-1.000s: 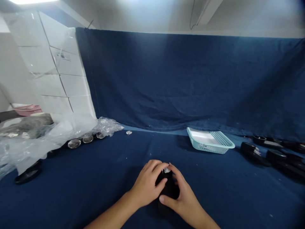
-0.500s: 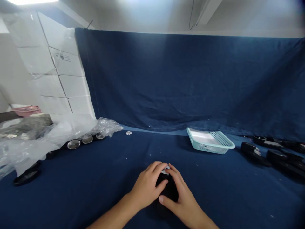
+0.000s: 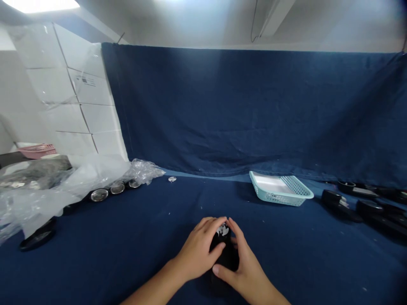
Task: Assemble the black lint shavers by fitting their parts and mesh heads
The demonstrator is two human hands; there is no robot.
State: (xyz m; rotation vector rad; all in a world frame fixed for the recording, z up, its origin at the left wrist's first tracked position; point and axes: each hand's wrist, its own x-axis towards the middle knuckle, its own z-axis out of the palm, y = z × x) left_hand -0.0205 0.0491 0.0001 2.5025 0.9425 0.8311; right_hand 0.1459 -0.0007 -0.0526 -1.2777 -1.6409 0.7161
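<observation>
The dark blue counter (image 3: 127, 237) is spread beneath the work, and the black object (image 3: 227, 254) is placed low at its near middle, between the two hands. Whether its base is rested on the counter cannot be told, since dark is lost against dark; if it is, steady downward bearing would be advised so that rocking is avoided. The forearms (image 3: 159, 281), entering from the bottom edge, are angled inward, by which pressure from both sides can be evenly matched.

The left hand (image 3: 200, 250) is laid over the left flank with its back upward; the right hand (image 3: 246, 267) is curved about the right flank, its palm turned inward. The black object appears to be clamped by the fingers of both hands: in each, thumb and index are parted around it, the left thumb set higher than the right, and the index fingers are arched toward its far end.

At that end a small white-and-grey piece (image 3: 223, 230) is seen, close beneath the index fingertips. Light, even fingertip pressure would be best applied there, the body being braced by the thumbs; by lopsided pushing, a slip could be caused.
</observation>
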